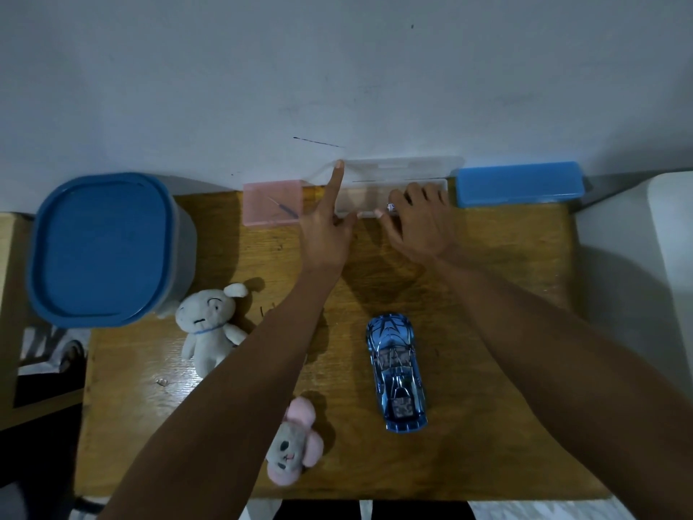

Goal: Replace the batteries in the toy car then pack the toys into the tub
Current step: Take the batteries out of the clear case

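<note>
table (487, 369): glossy varnished wood, scuffed
car (395, 369): shiny chrome-blue plastic
white bear (210, 328): soft plush cloth
pink toy (294, 444): fuzzy plush cloth
tub lid (101, 249): smooth matt blue plastic
clear box (397, 174): frosted see-through plastic

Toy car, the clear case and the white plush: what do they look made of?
Toy car: likely plastic or metal with a chrome-blue finish; it shows mirror-like glints.
Clear case: looks like translucent hard plastic; the table shows through it, lid propped open by the left hand.
White plush: soft fabric, matte fuzzy surface, probably stuffed.
</note>
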Motion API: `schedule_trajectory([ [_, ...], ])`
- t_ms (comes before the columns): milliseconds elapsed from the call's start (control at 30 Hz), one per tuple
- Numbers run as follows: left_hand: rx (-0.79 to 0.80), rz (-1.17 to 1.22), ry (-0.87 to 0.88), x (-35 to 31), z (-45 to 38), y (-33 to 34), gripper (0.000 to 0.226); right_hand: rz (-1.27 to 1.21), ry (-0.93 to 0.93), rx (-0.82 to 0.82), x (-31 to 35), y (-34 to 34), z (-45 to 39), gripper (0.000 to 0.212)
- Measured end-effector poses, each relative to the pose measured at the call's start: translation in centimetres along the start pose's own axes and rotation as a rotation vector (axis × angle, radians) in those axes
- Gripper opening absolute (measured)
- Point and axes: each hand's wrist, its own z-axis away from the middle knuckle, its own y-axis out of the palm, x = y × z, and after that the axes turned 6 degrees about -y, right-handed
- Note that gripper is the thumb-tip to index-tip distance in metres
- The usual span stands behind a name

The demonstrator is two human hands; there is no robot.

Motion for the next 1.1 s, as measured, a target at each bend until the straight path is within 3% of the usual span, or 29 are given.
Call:
schedule_trajectory([
  [400,0.010,-0.030,-0.021,0.1,0.0,0.3,0.086,-0.164,-0.038,-0.218,-0.3,-2.1,-0.7,0.027],
  [900,0.023,-0.050,-0.054,0.1,0.3,0.3,0.088,0.006,0.074,-0.119,2.2,1.4,4.7,0.039],
  [1100,0.028,-0.091,-0.089,0.1,0.2,0.4,0.088,-0.065,0.084,-0.130,2.1,1.4,4.9,0.039],
])
